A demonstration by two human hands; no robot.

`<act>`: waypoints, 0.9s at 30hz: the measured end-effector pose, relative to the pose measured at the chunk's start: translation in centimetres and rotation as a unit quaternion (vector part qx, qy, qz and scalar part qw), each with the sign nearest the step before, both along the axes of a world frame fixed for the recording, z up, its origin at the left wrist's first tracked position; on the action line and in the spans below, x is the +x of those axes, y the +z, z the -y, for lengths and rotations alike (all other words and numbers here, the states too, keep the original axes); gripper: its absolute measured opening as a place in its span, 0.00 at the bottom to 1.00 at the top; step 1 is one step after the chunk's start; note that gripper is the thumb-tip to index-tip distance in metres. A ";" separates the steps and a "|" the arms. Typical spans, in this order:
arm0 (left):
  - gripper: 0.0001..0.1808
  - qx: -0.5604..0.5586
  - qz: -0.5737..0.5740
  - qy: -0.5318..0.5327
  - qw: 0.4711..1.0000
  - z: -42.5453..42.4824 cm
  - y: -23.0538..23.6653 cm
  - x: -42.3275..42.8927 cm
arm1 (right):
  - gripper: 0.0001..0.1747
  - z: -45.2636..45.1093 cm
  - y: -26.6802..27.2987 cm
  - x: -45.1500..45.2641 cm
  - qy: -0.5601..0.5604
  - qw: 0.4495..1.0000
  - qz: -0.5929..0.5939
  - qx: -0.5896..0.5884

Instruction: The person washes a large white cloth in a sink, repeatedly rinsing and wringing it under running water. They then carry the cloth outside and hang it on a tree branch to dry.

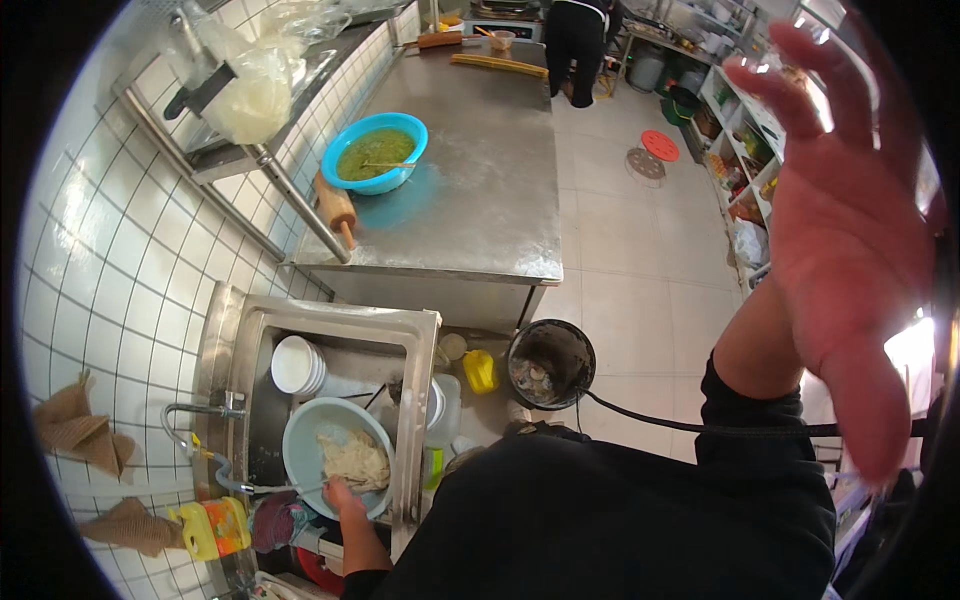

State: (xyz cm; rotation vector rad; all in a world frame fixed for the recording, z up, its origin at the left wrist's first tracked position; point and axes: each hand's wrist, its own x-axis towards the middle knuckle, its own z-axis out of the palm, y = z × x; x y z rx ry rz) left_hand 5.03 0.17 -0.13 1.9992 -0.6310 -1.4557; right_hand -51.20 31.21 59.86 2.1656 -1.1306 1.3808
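In the sink (418, 360) stands a pale blue plastic basin (300, 442), with a crumpled cream-coloured mass (360, 459) in it; cloth or dough, I cannot tell. My left hand (343, 496) reaches over the basin's near side, at the lower edge of that mass; its fingers are too small to show a grip. Beside it, a flexible hose (229, 476) from the metal tap (202, 410) ends over the basin, with a thin stream toward my hand. Close to the camera my right hand (847, 247) is raised, palm showing, fingers apart, holding nothing.
Stacked white tubs (296, 365) share the sink. Beyond, a steel table (480, 195) bears a blue basin of greenish liquid (375, 154) and a rolling pin (334, 202). A black bucket (551, 364) and yellow jug (480, 371) stand on the floor. A person (576, 49) stands farther back.
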 end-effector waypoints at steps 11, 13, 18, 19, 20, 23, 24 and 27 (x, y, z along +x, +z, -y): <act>0.40 -0.053 0.027 0.011 0.998 -5.6 3.3 -1.0 | 0.39 5.2 -0.1 -1.3 0.150 0.987 -0.034 -0.039; 0.40 -0.064 0.024 0.020 0.997 -6.3 3.8 -0.6 | 0.38 5.7 -0.7 -1.0 0.162 0.986 -0.034 -0.037; 0.37 -0.094 0.000 0.022 0.995 -7.4 3.3 0.7 | 0.37 6.4 -2.0 -0.7 0.178 0.983 -0.036 -0.036; 0.37 -0.101 0.001 0.030 0.994 -7.5 3.1 0.9 | 0.37 6.5 -2.2 -0.7 0.180 0.982 -0.034 -0.037; 0.38 -0.098 -0.010 0.030 0.995 -7.6 2.9 1.1 | 0.37 6.5 -2.2 -0.8 0.180 0.982 -0.035 -0.038; 0.38 -0.108 -0.037 0.009 0.993 -7.7 2.5 1.2 | 0.37 6.3 -2.3 -1.1 0.180 0.982 -0.041 -0.033; 0.39 -0.089 -0.040 0.034 0.995 -7.7 2.4 1.2 | 0.37 6.3 -2.3 -1.1 0.182 0.982 -0.045 -0.031; 0.38 -0.087 -0.008 0.029 0.996 -7.3 2.3 1.1 | 0.36 5.8 -1.9 -1.5 0.175 0.983 -0.052 -0.027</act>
